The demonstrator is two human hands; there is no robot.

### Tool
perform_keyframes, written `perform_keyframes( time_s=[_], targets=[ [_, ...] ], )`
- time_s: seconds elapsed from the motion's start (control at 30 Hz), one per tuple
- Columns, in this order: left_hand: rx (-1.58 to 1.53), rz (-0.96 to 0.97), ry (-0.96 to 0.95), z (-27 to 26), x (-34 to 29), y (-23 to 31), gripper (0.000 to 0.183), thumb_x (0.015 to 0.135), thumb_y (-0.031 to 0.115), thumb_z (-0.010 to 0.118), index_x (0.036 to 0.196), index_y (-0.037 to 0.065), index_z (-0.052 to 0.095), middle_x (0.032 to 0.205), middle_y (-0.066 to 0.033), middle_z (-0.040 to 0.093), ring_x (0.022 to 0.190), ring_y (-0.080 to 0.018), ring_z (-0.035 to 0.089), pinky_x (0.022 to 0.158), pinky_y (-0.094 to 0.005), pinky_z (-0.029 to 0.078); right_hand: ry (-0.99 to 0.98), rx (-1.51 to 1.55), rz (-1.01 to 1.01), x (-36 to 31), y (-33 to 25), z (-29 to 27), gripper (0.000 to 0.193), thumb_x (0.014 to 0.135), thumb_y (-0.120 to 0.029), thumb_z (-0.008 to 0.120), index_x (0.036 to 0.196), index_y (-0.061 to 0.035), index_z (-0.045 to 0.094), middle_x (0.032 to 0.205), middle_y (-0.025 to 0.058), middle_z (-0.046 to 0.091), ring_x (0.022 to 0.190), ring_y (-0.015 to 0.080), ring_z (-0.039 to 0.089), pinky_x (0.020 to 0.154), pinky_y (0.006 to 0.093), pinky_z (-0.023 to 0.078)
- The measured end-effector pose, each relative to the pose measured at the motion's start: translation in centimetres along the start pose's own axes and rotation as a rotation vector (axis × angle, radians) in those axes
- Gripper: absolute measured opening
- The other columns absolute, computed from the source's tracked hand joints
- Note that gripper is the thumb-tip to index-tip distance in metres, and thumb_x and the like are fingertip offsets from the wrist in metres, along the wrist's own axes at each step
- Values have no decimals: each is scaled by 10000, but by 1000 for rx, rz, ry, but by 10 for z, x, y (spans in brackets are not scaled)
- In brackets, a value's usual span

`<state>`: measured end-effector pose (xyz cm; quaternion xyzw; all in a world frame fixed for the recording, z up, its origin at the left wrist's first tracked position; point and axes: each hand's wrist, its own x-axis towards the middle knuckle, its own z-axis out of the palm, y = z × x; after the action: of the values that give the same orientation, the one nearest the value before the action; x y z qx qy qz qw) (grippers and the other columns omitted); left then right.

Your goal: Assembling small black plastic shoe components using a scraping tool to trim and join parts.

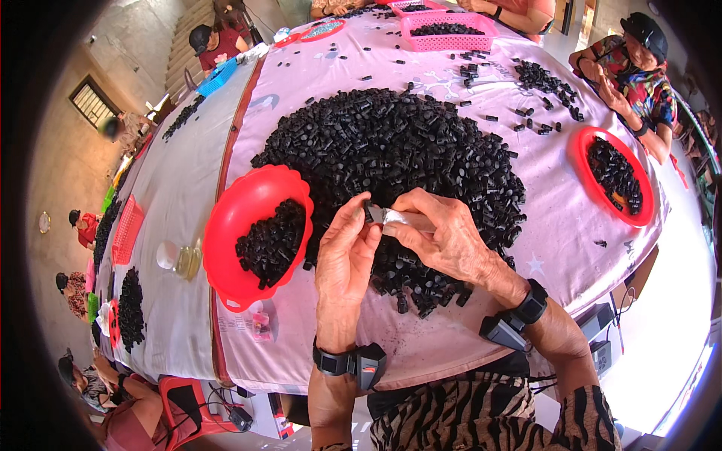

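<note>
My left hand pinches a small black plastic piece between thumb and fingers. In my right hand is a small blade with a white-wrapped handle, its metal end touching or close to the black piece. Both hands are above the near part of a big heap of black plastic pieces. Just left of my left hand, a red scalloped bowl contains more black pieces. My fingers partly hide the held piece and the handle.
A pink cloth covers the table. Another red bowl lies at the right, near a seated person. A pink basket stands at the far side. Left are a glass jar and a red basket. Other people sit around.
</note>
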<state>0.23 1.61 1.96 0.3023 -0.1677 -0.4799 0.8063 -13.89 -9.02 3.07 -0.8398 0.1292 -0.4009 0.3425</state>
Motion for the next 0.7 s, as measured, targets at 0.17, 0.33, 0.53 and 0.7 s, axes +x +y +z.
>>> perform_keyframes(
  time_s=[0.17,0.33,0.53,0.7],
  targets=[
    [7,-13,-50,-6,1,0,269,958,89,598,1204,-20,605,1026,-85,657,892,-111,619,777,-223,524,-28,19,-35,-1,-7,0,197,856,-201,715,939,-59,606,770,133,644,688,338,668,563,400,513],
    [-4,-24,-42,-6,3,-3,253,959,93,597,1186,-20,609,1015,-96,656,863,-112,610,718,-223,500,-13,-1,-40,-2,-4,0,206,854,-204,718,930,-53,599,768,135,637,681,339,665,557,402,509],
    [-18,-28,-42,-5,2,-2,255,955,97,606,1179,-25,610,970,-62,652,833,-102,603,704,-220,498,18,-14,-55,-1,-4,-1,199,853,-199,712,911,-53,590,746,130,640,658,338,660,545,400,510],
    [-11,-44,-23,-2,1,-1,252,952,98,611,1171,-27,614,942,-45,650,809,-92,597,684,-208,496,30,-4,-63,-1,-5,0,198,849,-195,713,903,-50,589,740,124,640,644,339,656,541,402,510]
  ],
)
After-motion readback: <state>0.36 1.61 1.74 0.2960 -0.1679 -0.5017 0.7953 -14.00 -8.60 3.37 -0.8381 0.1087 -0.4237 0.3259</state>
